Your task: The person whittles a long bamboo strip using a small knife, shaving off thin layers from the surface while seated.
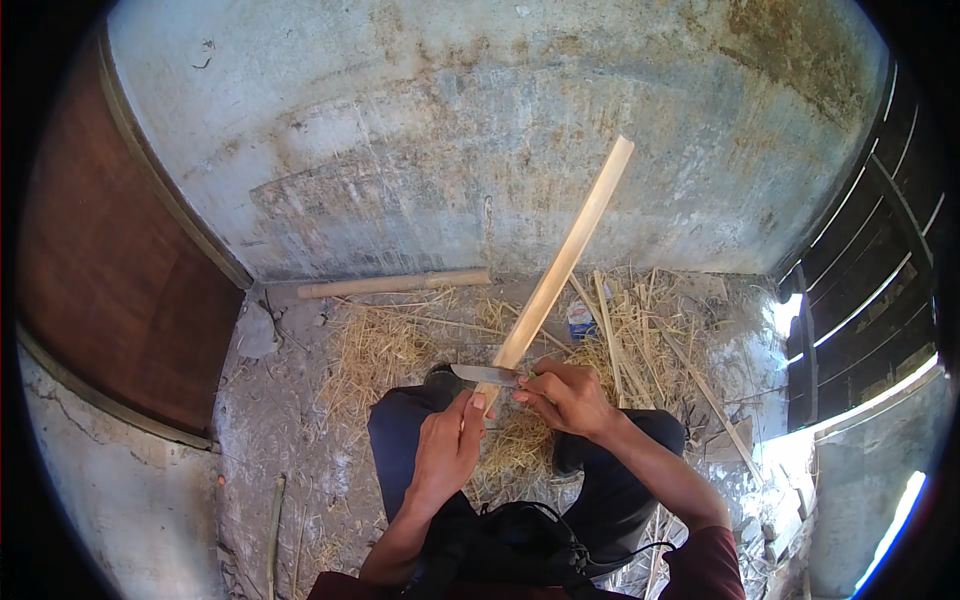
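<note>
A long pale strip of split bamboo point(566, 262) slants up and away to the right from between my knees. Its near end is in my left hand point(447, 448), fingers wrapped round it with the thumb on top. My right hand point(572, 398) grips a knife point(486, 375) by its handle, which the fingers mostly hide. The blade points left and lies across the strip, just beyond my left thumb. The strip's lowest end is hidden behind my left hand.
Pale shavings point(375, 350) cover the floor around my feet. Against the stained wall point(480, 150) lies a bamboo pole point(395, 284). A small blue packet point(581, 321) and several loose strips point(712, 395) are on the right. A brown door panel point(120, 270) stands at left, dark slats point(865, 260) at right.
</note>
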{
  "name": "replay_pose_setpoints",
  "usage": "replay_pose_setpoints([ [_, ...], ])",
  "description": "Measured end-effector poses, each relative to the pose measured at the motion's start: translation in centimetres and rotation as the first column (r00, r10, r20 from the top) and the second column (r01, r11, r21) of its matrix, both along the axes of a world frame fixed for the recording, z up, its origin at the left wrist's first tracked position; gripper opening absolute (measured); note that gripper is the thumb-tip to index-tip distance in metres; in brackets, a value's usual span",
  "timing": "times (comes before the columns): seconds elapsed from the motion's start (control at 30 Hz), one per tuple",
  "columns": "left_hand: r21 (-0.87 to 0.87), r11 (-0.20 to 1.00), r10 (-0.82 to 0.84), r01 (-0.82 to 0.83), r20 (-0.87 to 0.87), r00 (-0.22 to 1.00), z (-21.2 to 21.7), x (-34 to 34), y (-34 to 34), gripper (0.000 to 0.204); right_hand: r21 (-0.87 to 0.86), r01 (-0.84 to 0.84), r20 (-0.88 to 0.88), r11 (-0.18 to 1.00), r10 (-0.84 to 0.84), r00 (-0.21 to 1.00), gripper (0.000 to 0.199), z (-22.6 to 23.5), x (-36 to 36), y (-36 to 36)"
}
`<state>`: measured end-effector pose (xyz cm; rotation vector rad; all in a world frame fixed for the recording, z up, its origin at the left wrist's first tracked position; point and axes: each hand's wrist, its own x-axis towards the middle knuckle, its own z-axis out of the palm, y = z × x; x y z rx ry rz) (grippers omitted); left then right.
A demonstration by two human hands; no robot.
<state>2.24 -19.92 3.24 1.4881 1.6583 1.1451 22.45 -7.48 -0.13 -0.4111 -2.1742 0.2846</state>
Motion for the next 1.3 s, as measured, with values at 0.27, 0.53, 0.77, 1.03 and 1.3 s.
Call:
replay_pose_setpoints([
  [0.27, 0.021, 1.000, -0.015, 0.013, 0.087, 0.996, -0.3, 0.1, -0.1, 0.046, 0.044, 0.024, -0.040, 0.999, -0.023, 0.999, 0.027, 0.6, 0.2, 0.2],
  [0.53, 0.053, 0.999, -0.017, 0.012, 0.083, 0.996, 0.1, 0.4, 0.1, 0.046, 0.055, 0.055, -0.058, 0.997, -0.052, 0.997, 0.029, 1.0, 0.5, 0.3],
  [0.77, 0.065, 0.998, -0.011, 0.006, 0.073, 0.997, 0.2, 0.6, 0.3, 0.046, 0.037, 0.074, -0.060, 0.997, -0.072, 0.996, 0.029, 1.1, 0.7, 0.3],
  [1.03, 0.060, 0.998, -0.016, 0.013, 0.056, 0.998, 0.4, 0.5, 0.5, 0.047, 0.026, 0.117, -0.077, 0.993, -0.115, 0.990, 0.029, 1.1, 0.9, 0.6],
  [1.3, 0.039, 0.999, -0.005, 0.003, 0.060, 0.998, 0.8, 0.4, 0.2, 0.048, 0.005, 0.138, -0.083, 0.990, -0.137, 0.987, 0.027, 1.5, 0.9, 0.6],
])
